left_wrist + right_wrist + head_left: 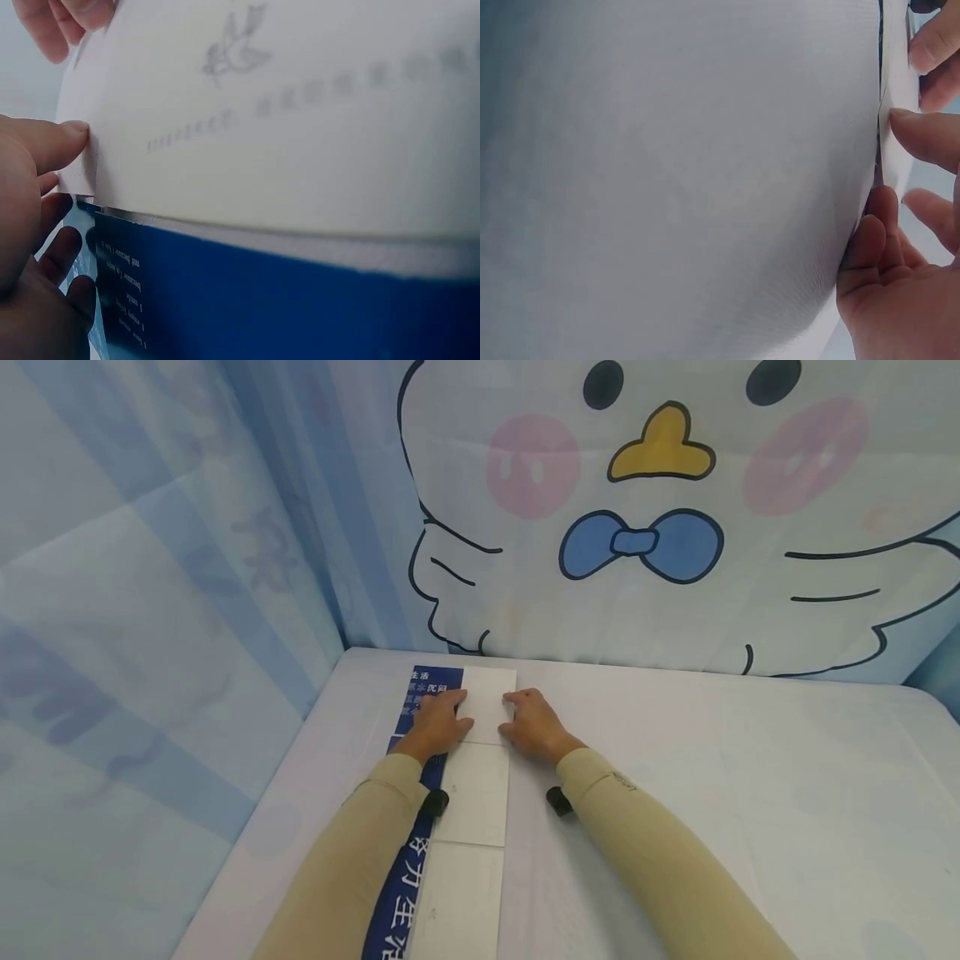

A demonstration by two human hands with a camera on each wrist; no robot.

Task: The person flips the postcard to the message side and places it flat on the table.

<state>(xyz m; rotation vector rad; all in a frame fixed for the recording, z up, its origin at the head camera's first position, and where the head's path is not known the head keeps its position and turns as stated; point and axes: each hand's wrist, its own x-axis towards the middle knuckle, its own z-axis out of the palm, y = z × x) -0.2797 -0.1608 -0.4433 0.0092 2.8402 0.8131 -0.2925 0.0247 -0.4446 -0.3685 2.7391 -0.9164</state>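
A white card (pixel 485 706) lies flat at the far end of a column of white cards, a faint bird print and a line of small print showing on a white card in the left wrist view. My left hand (pixel 437 724) rests at its left edge, over a blue card (pixel 431 678) with white lettering; thumb (pixel 73 133) and fingers touch around that edge. My right hand (pixel 536 724) is at the opposite edge, its thumb (pixel 906 124) against the card's side and its other fingers loosely bent on the cloth.
Two more white cards (pixel 474 793) run toward me, beside a strip of dark blue cards (pixel 397 902) with white characters. White cloth covers the table (pixel 750 793). A curtain (pixel 637 610) with a cartoon bird hangs behind, and another blue-white curtain (pixel 150 693) stands at left.
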